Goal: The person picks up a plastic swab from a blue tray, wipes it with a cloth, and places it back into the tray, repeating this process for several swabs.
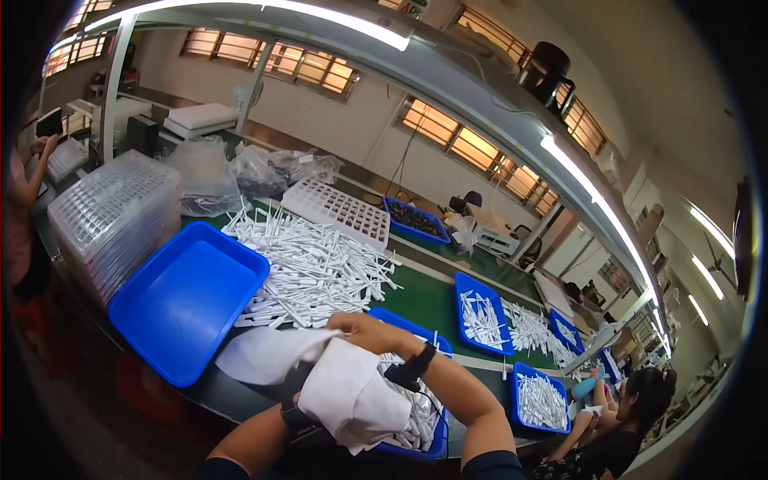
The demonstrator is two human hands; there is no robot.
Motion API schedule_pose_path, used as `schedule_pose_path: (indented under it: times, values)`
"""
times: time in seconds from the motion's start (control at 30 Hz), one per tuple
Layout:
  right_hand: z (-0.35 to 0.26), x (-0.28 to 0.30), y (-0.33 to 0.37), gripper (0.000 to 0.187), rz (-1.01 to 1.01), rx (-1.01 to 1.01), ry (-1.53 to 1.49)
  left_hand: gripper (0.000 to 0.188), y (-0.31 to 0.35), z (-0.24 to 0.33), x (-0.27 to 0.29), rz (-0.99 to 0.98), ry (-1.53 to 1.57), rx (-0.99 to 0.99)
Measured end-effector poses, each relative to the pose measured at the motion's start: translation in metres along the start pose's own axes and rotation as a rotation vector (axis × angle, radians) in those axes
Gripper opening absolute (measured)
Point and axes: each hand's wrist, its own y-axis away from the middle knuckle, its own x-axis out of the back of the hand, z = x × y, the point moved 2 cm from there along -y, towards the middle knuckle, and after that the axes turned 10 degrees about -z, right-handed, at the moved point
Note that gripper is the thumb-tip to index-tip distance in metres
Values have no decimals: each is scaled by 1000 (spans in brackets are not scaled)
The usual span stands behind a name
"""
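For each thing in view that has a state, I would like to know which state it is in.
White cloth, loosely folded and creased
Left hand, mostly hidden by the cloth
Right hand, fingers bent, at the cloth
White stick-shaped pieces, heaped loosely
Blue tray under the hands, holding such pieces
Leftmost blue tray, open side up
Clear plastic trays, stacked
Clear plastic bags, crumpled
Overhead light tube, lit

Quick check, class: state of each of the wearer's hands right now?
Left hand: mostly hidden by white cloth; open or closed cannot be told.
Right hand: fingers bent at the cloth; firmness of grip cannot be told.
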Motion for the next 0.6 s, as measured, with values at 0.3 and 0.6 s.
schedule_pose_path:
  times: [0.3,0.6]
  values:
    - [-98,93,114,43,818,643,-1021,34,-5,230,-139,-154,-461,273]
    - [-179,173,299,45,1719,-42,923,44,-49,252,-165,-261,-1012,-91]
